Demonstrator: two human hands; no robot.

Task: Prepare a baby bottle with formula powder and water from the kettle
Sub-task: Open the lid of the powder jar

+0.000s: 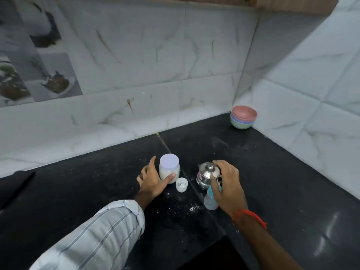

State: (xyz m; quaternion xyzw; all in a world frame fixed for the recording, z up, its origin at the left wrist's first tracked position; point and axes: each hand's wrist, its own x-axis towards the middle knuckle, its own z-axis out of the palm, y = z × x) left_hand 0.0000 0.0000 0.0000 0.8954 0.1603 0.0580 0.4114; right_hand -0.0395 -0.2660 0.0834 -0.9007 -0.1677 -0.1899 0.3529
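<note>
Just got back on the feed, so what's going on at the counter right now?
A person is working at a black counter. The left hand wraps around a lidded jar of white powder; the right hand rests on a small steel kettle, lid on. A baby bottle stands just in front of the kettle, a small white cup beside the jar. Some powder is spilled on the counter. Stacked bowls sit in the corner.

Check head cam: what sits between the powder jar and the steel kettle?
Head view: a small white cup stands on the black counter between the powder jar and the kettle, close beside the jar.
</note>
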